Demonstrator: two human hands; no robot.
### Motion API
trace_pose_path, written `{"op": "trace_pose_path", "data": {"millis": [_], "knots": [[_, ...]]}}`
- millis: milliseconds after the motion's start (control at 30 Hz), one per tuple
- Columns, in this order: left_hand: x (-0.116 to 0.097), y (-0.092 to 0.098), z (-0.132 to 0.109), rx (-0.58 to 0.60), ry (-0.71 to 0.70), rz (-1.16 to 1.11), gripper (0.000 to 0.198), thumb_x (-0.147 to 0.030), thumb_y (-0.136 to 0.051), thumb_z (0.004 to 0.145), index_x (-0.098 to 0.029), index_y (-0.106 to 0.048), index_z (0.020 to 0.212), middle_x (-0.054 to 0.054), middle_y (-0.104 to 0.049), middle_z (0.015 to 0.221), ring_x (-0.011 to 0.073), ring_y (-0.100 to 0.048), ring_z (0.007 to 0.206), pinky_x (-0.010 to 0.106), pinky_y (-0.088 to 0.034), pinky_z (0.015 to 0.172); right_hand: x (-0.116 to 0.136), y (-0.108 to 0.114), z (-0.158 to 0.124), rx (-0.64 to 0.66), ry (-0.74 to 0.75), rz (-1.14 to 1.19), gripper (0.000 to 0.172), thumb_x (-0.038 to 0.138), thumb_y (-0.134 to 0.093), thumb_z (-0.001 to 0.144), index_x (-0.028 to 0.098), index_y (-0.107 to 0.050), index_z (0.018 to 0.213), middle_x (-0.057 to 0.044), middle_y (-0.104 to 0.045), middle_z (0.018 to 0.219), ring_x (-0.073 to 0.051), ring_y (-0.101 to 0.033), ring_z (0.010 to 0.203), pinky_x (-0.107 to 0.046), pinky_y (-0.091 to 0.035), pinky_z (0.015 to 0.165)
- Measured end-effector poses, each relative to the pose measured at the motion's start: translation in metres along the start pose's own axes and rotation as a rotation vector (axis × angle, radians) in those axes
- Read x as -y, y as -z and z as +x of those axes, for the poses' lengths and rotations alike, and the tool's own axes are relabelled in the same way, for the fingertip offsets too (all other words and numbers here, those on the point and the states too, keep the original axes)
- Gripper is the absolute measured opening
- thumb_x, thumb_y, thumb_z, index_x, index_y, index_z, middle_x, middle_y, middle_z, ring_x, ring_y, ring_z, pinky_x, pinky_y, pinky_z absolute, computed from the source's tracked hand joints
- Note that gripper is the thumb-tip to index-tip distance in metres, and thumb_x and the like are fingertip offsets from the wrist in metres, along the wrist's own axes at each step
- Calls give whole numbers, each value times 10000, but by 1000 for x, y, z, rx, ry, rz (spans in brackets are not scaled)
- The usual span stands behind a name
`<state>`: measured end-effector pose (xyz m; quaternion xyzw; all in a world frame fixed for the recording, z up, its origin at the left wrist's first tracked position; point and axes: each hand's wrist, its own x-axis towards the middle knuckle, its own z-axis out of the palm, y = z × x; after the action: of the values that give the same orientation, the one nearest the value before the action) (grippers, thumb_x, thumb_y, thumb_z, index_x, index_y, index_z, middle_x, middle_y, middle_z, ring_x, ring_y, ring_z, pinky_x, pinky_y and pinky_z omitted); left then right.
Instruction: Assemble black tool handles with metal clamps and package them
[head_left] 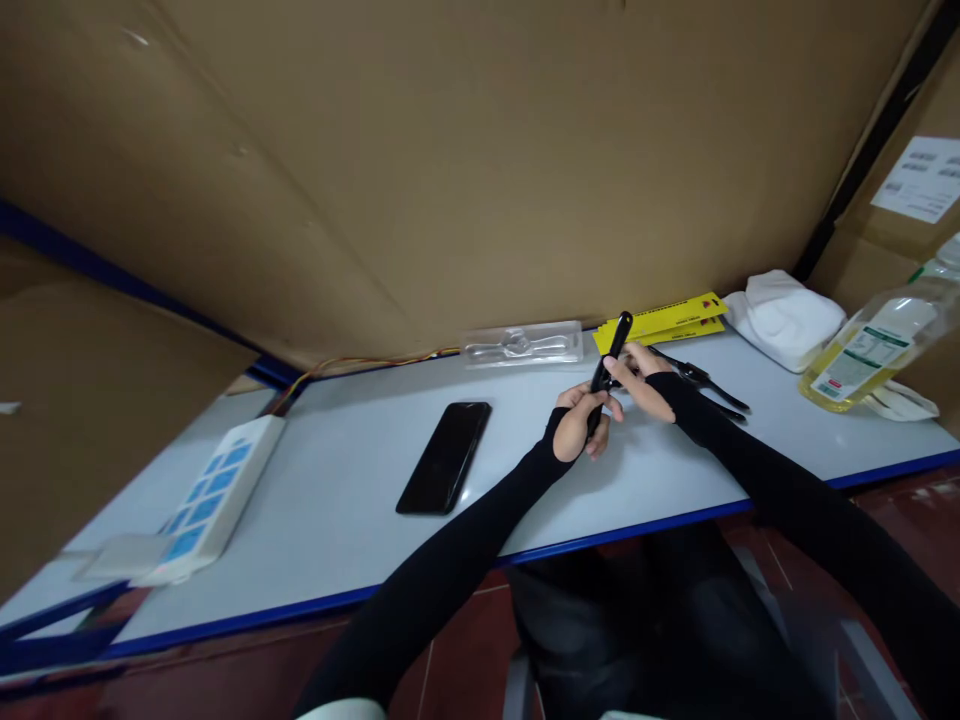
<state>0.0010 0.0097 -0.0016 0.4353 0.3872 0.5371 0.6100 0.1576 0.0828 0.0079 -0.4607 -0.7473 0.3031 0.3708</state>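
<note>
Both of my hands meet over the white table (337, 500), near its middle right. My left hand (579, 425) is closed around the lower part of a slim black tool (611, 350) that stands tilted upward. My right hand (639, 382) pinches the same tool higher up, with the fingers pressed on its shaft. Both arms wear long black sleeves. Just behind my right hand lie another black plier-like tool (705, 385) and a stack of yellow cards (664, 320).
A black phone (445, 457) lies flat to the left of my hands. A clear blister pack (523, 345) sits by the cardboard wall. A white power strip (210, 495) is at the far left. White cloth (784, 315) and an oil bottle (870, 350) stand at the right.
</note>
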Motion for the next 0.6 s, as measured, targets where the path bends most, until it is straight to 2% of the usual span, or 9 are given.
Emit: {"op": "trace_pose_path", "data": {"millis": [67, 133, 200, 300, 367, 467, 600], "knots": [[5, -1, 1, -96, -3, 63, 518, -679, -710, 849, -197, -521, 856, -29, -634, 545, 87, -353, 207, 230, -262, 237, 3, 2, -1, -70, -26, -47, 547, 637, -808, 780, 221, -667, 1105, 4, -705, 820, -143, -587, 618, -294, -508, 648], [9, -4, 1, -159, 0, 151, 550, -721, -678, 858, -197, -525, 923, -34, -628, 526, 102, -376, 209, 220, -219, 240, 9, 0, -4, -84, -10, -35, 509, 566, -879, 717, 208, -699, 1029, 7, -708, 798, -125, -566, 584, -275, -491, 604], [11, -5, 1, -206, 5, 219, 581, -747, -667, 853, -201, -517, 984, -18, -670, 558, 109, -389, 209, 222, -204, 239, 13, -4, -8, -52, 9, -1, 368, 479, -882, 742, 206, -739, 943, -5, -730, 784, -132, -612, 615, -270, -506, 619], [13, -3, 1, -267, 30, 271, 570, -736, -654, 866, -207, -512, 1025, 0, -709, 598, 137, -448, 227, 237, -250, 245, 13, -14, -11, -30, 1, -7, 201, 368, -852, 796, 218, -784, 912, -26, -778, 827, -161, -692, 702, -288, -549, 691], [15, -2, 2, -301, 45, 280, 528, -693, -642, 895, -200, -521, 1040, -7, -693, 568, 159, -477, 237, 243, -256, 256, 10, -19, -13, -36, -47, -15, 164, 321, -850, 796, 217, -796, 912, -36, -796, 852, -174, -712, 713, -302, -570, 707], [17, -2, 2, -339, 55, 280, 471, -641, -624, 930, -195, -522, 1042, -46, -620, 475, 155, -415, 203, 242, -220, 269, 8, -23, -16, -18, -103, 55, 141, 300, -832, 802, 193, -795, 887, -51, -798, 832, -176, -721, 694, -301, -599, 705], [20, 0, 1, -315, 63, 315, 435, -628, -607, 941, -221, -476, 1017, -75, -577, 435, 139, -361, 185, 237, -235, 268, 8, -26, -18, -10, -195, 218, 145, 251, -839, 757, 153, -772, 840, -61, -780, 776, -171, -724, 684, -281, -617, 684]]}}
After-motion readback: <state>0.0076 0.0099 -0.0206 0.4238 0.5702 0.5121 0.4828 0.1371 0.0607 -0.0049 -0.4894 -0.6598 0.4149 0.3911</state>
